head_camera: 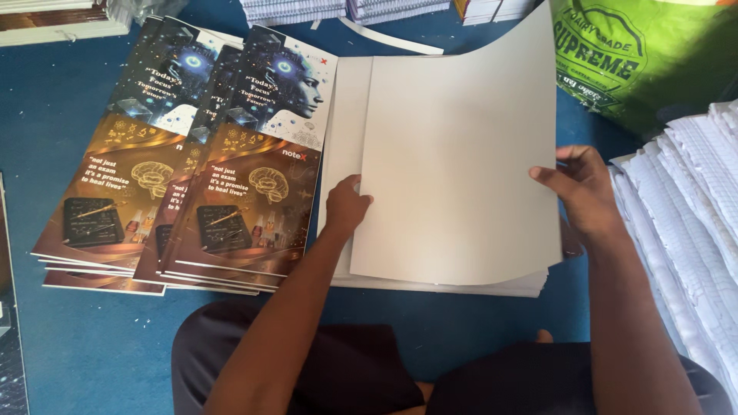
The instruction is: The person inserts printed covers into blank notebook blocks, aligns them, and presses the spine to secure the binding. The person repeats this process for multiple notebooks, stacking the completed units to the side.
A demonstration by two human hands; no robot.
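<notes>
A large plain cream sheet (453, 161) curves up off a pile of like sheets (438, 286) on the blue floor. My right hand (584, 192) pinches the sheet's right edge, fingers on top. My left hand (346, 206) grips its left edge near the pile's left side. To the left lie fanned stacks of printed notebook covers (231, 161), dark blue and brown with a brain picture.
A tall pile of white ruled paper (692, 223) stands at the right. A green printed sack (646, 54) is at the back right. More paper bundles (346, 9) lie along the top edge. My dark-clothed legs (338, 369) are in front.
</notes>
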